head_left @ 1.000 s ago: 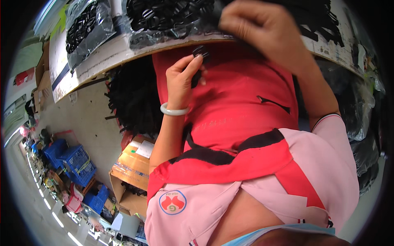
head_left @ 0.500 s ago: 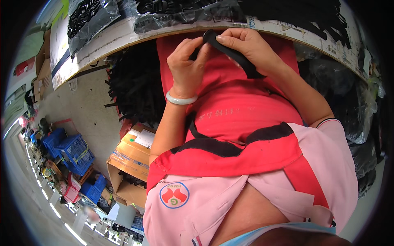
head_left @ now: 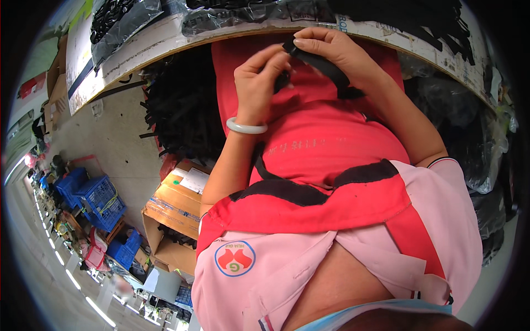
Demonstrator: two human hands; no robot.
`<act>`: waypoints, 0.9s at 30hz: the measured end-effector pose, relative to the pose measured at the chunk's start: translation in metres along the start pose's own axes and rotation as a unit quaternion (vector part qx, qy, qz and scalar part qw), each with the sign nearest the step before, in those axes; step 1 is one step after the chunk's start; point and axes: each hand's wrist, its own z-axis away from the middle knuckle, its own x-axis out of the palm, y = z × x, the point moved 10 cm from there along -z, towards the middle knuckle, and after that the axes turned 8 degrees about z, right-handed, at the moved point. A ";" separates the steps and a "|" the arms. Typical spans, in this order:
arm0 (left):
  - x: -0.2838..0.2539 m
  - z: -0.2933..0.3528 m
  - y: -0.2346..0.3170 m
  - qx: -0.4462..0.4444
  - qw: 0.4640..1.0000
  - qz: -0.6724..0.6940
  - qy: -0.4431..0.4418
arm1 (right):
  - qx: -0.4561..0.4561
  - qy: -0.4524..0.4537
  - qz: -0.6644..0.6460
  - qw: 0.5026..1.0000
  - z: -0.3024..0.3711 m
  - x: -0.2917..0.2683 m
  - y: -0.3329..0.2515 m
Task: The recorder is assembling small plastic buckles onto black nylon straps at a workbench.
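Note:
A black fabric strap (head_left: 327, 67) is held up between my hands, in front of the red apron and just below the table edge. My right hand (head_left: 341, 55) pinches it near its upper end, thumb on top, and the rest hangs down under the palm. With thumb and fingers closed, my left hand (head_left: 260, 83) meets the strap at that same upper end. A small black piece (head_left: 282, 81) shows below the left fingers; whether it belongs to the strap I cannot tell. A pale bangle (head_left: 246, 126) circles my left wrist.
Along the table edge (head_left: 149, 65) lie clear bags (head_left: 124, 41) of black parts and a pile of black straps (head_left: 419, 19). Below hangs a dark heap of strips (head_left: 179, 110). An open cardboard box (head_left: 174, 201) stands at left, with blue crates (head_left: 102, 201) beyond.
Both hands have shifted slightly; the left has moved a little right, and its fingers have turned over the strap's upper end. The right hand has risen slightly, still gripping the strap.

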 end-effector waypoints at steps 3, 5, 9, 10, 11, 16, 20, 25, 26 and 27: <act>-0.001 -0.005 -0.035 -0.144 0.972 0.183 -0.018 | -0.076 -0.004 0.036 0.996 -0.002 0.003 -0.003; -0.001 -0.010 -0.041 -0.147 0.970 0.192 -0.033 | -0.143 -0.015 0.099 0.985 0.002 0.008 -0.010; 0.004 -0.008 -0.012 -0.056 0.993 0.100 -0.037 | -0.354 0.061 0.130 0.924 0.041 0.022 -0.066; 0.006 -0.008 -0.005 -0.043 0.992 0.114 -0.019 | -0.302 0.060 0.140 0.941 0.043 0.019 -0.069; 0.006 -0.008 -0.007 -0.044 0.992 0.115 -0.017 | -0.249 0.058 0.149 0.955 0.041 0.017 -0.064; 0.005 -0.011 -0.003 0.022 0.999 0.046 0.000 | -0.140 0.086 0.232 0.959 0.024 -0.001 -0.037; 0.003 -0.008 -0.004 0.044 0.999 0.028 0.012 | -0.078 0.099 0.252 0.959 0.023 -0.002 -0.027; 0.002 -0.007 0.003 0.081 0.996 0.006 0.021 | -0.059 0.119 0.180 0.975 0.022 0.001 -0.024; 0.000 -0.006 0.005 0.091 0.995 0.006 0.025 | -0.059 0.120 0.180 0.975 0.021 -0.002 -0.021; 0.001 -0.005 0.004 0.091 0.996 0.005 0.024 | -0.062 0.107 0.158 0.980 0.018 -0.004 -0.015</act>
